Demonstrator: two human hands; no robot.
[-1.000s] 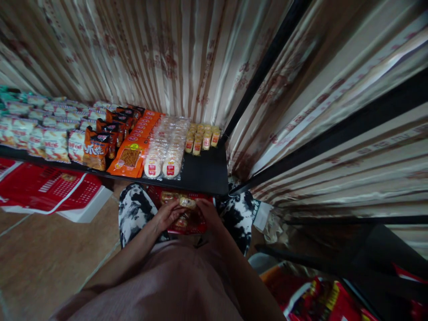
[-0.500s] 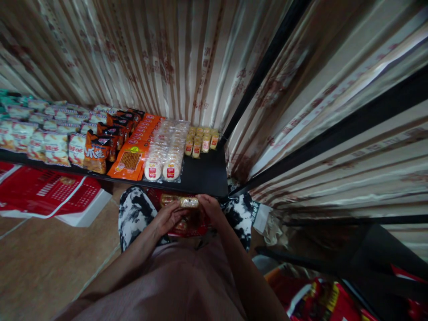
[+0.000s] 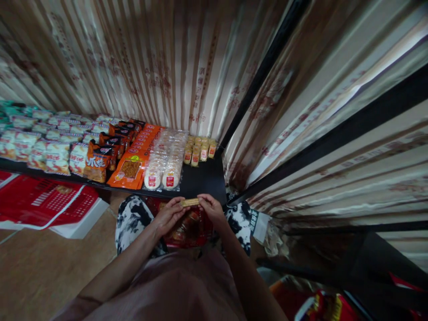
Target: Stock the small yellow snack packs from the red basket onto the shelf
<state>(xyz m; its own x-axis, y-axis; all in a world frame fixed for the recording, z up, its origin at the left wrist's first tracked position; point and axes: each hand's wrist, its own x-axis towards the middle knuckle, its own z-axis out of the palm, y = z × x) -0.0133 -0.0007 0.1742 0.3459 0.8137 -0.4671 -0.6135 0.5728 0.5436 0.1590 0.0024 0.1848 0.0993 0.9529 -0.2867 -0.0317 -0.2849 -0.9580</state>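
Observation:
A small yellow snack packet (image 3: 190, 202) is held level over my lap, just off the black shelf's (image 3: 203, 176) front edge. My left hand (image 3: 167, 216) pinches its left end and my right hand (image 3: 212, 208) its right end. Below both hands, between my knees, lies an open red bag (image 3: 197, 240) with more wrapped packets inside, partly hidden by my hands. Similar yellow packets (image 3: 195, 157) with red labels stand in short rows at the shelf's right end. To their left are clear-wrapped round white crackers (image 3: 170, 177).
Further left on the shelf come orange bags (image 3: 131, 169), dark-orange snack bags (image 3: 96, 162) and rows of white packets (image 3: 57, 158). A black post (image 3: 249, 100) rises at the shelf corner before a pleated curtain (image 3: 177, 67). Red packaging (image 3: 60, 200) lies beneath the shelf's left part.
The packet has turned in my fingers, from its shiny wrapped face to a narrow yellow side. My left hand has come up to its end. The view has tilted slightly.

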